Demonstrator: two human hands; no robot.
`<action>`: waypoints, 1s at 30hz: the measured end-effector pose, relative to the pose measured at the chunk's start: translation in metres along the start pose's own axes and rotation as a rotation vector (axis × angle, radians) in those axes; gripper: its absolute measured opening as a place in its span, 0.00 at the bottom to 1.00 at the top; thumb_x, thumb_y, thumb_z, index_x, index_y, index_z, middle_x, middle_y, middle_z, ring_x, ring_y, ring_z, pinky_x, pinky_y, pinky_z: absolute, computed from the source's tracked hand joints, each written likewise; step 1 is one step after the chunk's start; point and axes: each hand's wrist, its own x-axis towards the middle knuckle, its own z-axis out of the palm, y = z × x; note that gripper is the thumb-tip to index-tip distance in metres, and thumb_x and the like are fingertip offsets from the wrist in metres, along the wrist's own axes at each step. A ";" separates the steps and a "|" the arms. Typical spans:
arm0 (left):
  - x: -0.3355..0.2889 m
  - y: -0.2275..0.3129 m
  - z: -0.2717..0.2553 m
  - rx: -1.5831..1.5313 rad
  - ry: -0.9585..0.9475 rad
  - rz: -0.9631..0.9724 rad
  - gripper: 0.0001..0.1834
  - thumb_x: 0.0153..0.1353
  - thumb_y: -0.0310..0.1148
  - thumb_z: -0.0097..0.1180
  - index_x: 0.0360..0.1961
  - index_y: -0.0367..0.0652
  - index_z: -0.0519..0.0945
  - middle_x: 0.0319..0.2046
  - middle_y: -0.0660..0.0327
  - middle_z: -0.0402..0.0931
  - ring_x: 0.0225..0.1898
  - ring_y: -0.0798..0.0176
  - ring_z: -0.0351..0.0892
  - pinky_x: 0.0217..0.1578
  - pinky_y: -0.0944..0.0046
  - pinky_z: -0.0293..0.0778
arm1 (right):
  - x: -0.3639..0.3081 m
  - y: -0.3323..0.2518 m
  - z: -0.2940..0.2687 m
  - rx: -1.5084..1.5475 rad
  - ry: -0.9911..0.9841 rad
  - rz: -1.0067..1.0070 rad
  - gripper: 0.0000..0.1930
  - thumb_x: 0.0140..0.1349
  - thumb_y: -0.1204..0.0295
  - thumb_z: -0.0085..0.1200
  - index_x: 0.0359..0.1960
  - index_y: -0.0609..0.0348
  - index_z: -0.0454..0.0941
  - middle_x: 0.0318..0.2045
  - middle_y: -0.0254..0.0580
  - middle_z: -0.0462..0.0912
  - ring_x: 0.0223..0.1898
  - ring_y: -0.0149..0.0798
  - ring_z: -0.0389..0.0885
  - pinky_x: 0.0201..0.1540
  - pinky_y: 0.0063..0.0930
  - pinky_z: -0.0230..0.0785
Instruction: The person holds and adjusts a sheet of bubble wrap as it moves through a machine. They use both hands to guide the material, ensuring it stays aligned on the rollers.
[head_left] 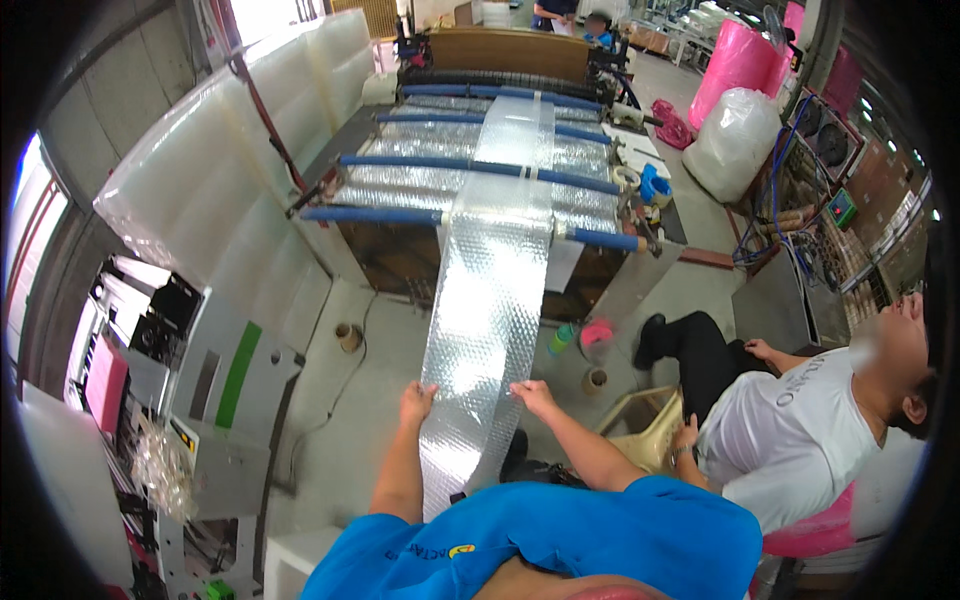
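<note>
A long strip of silvery bubble wrap (485, 290) runs down from the roller machine (500, 130) toward my body. With my left hand (417, 402) I pinch its left edge, the fingers closed over the border. My right hand (533, 396) grips the opposite edge at about the same height, its fingers likewise closed. Between my hands the strip lies fairly flat and shines in the light. Its upper part passes over the machine's blue rollers (390, 216), and its lower end disappears in front of my blue shirt.
A person in a white shirt (800, 420) sits close on my right. Large wrapped white rolls (230, 160) line the left side, above a grey machine with a green stripe (238, 375). A tape roll (626, 178) and blue rolls (655, 186) rest at the machine's right. A cable crosses the floor.
</note>
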 end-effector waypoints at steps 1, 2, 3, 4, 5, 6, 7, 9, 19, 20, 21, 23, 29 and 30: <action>0.008 0.007 0.003 0.005 0.020 0.011 0.22 0.44 0.46 0.55 0.29 0.35 0.68 0.28 0.48 0.72 0.31 0.50 0.71 0.32 0.59 0.66 | 0.010 -0.003 -0.003 0.056 0.010 -0.002 0.13 0.52 0.65 0.49 0.31 0.64 0.75 0.25 0.37 0.77 0.26 0.27 0.73 0.31 0.20 0.65; 0.017 0.013 0.007 0.005 0.057 0.032 0.22 0.45 0.45 0.54 0.30 0.36 0.69 0.29 0.47 0.71 0.33 0.49 0.71 0.33 0.59 0.66 | 0.020 -0.006 -0.007 0.111 0.020 -0.004 0.13 0.52 0.65 0.49 0.30 0.64 0.75 0.25 0.37 0.77 0.26 0.27 0.73 0.31 0.20 0.65; 0.028 0.019 0.011 0.004 0.093 0.054 0.22 0.45 0.45 0.54 0.31 0.36 0.69 0.30 0.47 0.71 0.34 0.49 0.71 0.33 0.58 0.66 | 0.030 -0.010 -0.010 0.117 0.027 -0.013 0.13 0.52 0.65 0.49 0.30 0.64 0.74 0.25 0.37 0.77 0.26 0.27 0.73 0.31 0.20 0.65; 0.039 0.022 0.014 0.000 0.129 0.071 0.22 0.46 0.45 0.53 0.33 0.36 0.69 0.32 0.47 0.71 0.36 0.48 0.71 0.34 0.58 0.66 | 0.040 -0.014 -0.012 0.119 0.030 -0.020 0.12 0.52 0.65 0.49 0.29 0.63 0.74 0.25 0.36 0.77 0.26 0.27 0.73 0.31 0.20 0.65; 0.048 0.028 0.017 -0.025 0.131 0.077 0.22 0.46 0.45 0.52 0.34 0.36 0.69 0.32 0.47 0.71 0.36 0.48 0.71 0.35 0.58 0.66 | 0.050 -0.017 -0.019 0.121 0.043 -0.028 0.12 0.52 0.65 0.49 0.29 0.63 0.74 0.24 0.36 0.77 0.26 0.27 0.73 0.30 0.19 0.65; 0.055 0.034 0.018 -0.051 0.132 0.082 0.22 0.46 0.45 0.52 0.35 0.36 0.69 0.33 0.46 0.71 0.37 0.48 0.70 0.35 0.57 0.66 | 0.059 -0.020 -0.022 0.143 0.046 -0.041 0.12 0.52 0.65 0.48 0.29 0.63 0.74 0.24 0.36 0.77 0.26 0.26 0.73 0.30 0.19 0.65; 0.062 0.045 0.017 -0.075 0.130 0.089 0.23 0.47 0.45 0.51 0.36 0.36 0.69 0.33 0.46 0.71 0.38 0.48 0.70 0.36 0.57 0.66 | 0.065 -0.024 -0.024 0.166 0.052 -0.053 0.12 0.53 0.65 0.48 0.28 0.63 0.74 0.24 0.36 0.77 0.26 0.26 0.73 0.30 0.18 0.65; 0.077 0.071 0.012 -0.111 0.132 0.074 0.23 0.47 0.45 0.51 0.35 0.35 0.69 0.33 0.45 0.71 0.37 0.48 0.71 0.36 0.58 0.66 | 0.086 -0.037 -0.035 0.205 0.065 -0.091 0.12 0.53 0.65 0.48 0.29 0.63 0.74 0.23 0.35 0.76 0.26 0.25 0.72 0.29 0.17 0.64; 0.104 0.004 0.020 -0.197 -0.323 -0.107 0.42 0.32 0.58 0.59 0.38 0.27 0.71 0.37 0.49 0.71 0.38 0.56 0.70 0.39 0.63 0.65 | 0.045 -0.085 -0.022 -0.391 0.900 -0.419 0.10 0.50 0.71 0.50 0.32 0.61 0.68 0.27 0.38 0.73 0.25 0.29 0.71 0.27 0.23 0.64; 0.093 0.006 0.022 -0.167 -0.389 -0.090 0.43 0.32 0.59 0.58 0.38 0.27 0.71 0.37 0.49 0.71 0.39 0.56 0.70 0.39 0.63 0.65 | 0.035 -0.081 -0.020 -0.352 0.785 -0.398 0.11 0.49 0.72 0.51 0.34 0.61 0.67 0.31 0.40 0.72 0.28 0.31 0.71 0.28 0.25 0.64; 0.085 0.008 0.023 -0.139 -0.451 -0.075 0.43 0.32 0.60 0.58 0.38 0.27 0.70 0.37 0.49 0.70 0.39 0.56 0.70 0.40 0.63 0.65 | 0.030 -0.077 -0.019 -0.312 0.666 -0.379 0.13 0.48 0.73 0.52 0.36 0.60 0.65 0.35 0.42 0.72 0.31 0.32 0.71 0.30 0.27 0.65; 0.084 -0.010 0.027 -0.135 -0.586 -0.126 0.46 0.32 0.62 0.55 0.41 0.27 0.68 0.38 0.49 0.70 0.41 0.55 0.69 0.42 0.62 0.64 | 0.037 -0.067 -0.008 0.002 0.009 -0.094 0.16 0.50 0.69 0.49 0.40 0.58 0.64 0.42 0.43 0.67 0.38 0.35 0.69 0.37 0.30 0.64; 0.036 -0.006 0.022 -0.138 -0.653 -0.286 0.46 0.38 0.64 0.49 0.48 0.34 0.62 0.40 0.52 0.69 0.43 0.57 0.67 0.42 0.60 0.64 | 0.036 -0.053 0.041 0.435 -0.753 0.505 0.22 0.56 0.53 0.36 0.45 0.56 0.63 0.43 0.43 0.68 0.43 0.37 0.67 0.44 0.37 0.62; 0.020 -0.003 0.020 -0.132 -0.646 -0.294 0.44 0.41 0.62 0.48 0.49 0.35 0.61 0.41 0.54 0.68 0.43 0.58 0.67 0.42 0.60 0.64 | 0.029 -0.049 0.053 0.483 -0.810 0.532 0.24 0.56 0.51 0.34 0.46 0.55 0.64 0.41 0.43 0.70 0.42 0.37 0.69 0.44 0.38 0.62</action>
